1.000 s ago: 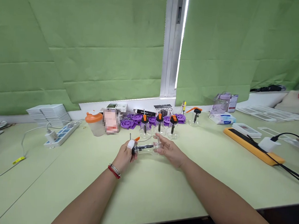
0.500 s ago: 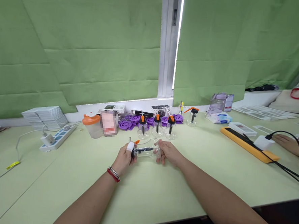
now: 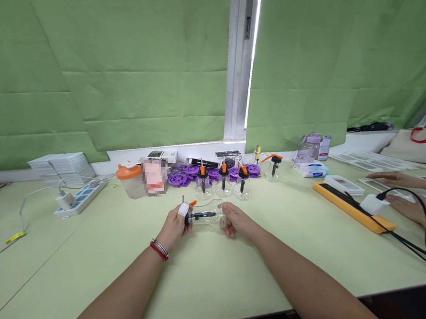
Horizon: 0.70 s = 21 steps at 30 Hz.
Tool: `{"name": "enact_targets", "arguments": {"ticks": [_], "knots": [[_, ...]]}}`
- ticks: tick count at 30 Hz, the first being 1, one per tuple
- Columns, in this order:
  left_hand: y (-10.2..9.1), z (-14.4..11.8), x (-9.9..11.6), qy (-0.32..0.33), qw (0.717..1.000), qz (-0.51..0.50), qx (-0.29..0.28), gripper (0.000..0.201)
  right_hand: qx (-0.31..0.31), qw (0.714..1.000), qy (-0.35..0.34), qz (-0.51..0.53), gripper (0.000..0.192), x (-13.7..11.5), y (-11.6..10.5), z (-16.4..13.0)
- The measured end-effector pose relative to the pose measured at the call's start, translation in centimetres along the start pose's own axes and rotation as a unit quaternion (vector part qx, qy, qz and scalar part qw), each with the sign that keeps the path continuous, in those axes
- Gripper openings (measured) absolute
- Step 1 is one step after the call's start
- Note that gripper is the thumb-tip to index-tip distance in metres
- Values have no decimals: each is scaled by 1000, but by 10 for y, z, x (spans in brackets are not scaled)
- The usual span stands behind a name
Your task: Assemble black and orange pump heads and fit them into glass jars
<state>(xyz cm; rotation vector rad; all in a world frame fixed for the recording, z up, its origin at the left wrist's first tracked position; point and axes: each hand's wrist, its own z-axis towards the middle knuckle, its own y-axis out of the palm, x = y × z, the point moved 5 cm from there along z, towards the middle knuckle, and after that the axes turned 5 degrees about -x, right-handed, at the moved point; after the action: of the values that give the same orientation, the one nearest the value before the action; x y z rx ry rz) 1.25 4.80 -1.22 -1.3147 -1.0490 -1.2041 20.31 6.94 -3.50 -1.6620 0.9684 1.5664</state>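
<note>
Both hands share the grip on a clear cup [image 3: 205, 217] lying sideways just above the tabletop [image 3: 228, 271]: the left hand [image 3: 175, 224], thumb in a white cot, closes on the black-and-orange pump end, while the right hand [image 3: 236, 221] cradles the open end. Three upright cups [image 3: 223, 186] stand just beyond. Keeping the cup level and low, with the right fingers steadying the glass, would likely let the left work the pump cleanly.

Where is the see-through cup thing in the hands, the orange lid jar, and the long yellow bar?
clear cup [image 3: 206, 217], head view, its glass middle.
orange-lidded jar [image 3: 127, 172], head view, its lid.
yellow bar [image 3: 352, 206], head view, its top face.
</note>
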Motion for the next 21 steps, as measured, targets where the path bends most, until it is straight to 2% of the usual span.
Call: {"name": "enact_targets", "arguments": {"ticks": [2,6,8,11,14,17,21], "knots": [[-2,1,-2,-8,1000,-11,8,44,-23,999,-4,30,68,-3,0,-3],[-3,2,-3,-13,999,-27,17,44,-57,996,-58,46,82,-16,0,-10],[-2,1,-2,-8,1000,-27,12,45,-44,997,-59,37,77,-15,-1,-9],[0,0,-3,-3,1000,-20,4,46,-11,999,-23,34,65,-5,-3,-2],[-1,2,-5,-4,1000,-25,1,47,-8,1000,-4,26,65,2,-3,2],[-4,4,-7,-5,999,-37,12,46,-29,998,-35,43,64,-5,-4,-2],[-6,4,-6,-7,999,-39,28,45,-50,995,-73,42,78,-16,-4,-8]]}}
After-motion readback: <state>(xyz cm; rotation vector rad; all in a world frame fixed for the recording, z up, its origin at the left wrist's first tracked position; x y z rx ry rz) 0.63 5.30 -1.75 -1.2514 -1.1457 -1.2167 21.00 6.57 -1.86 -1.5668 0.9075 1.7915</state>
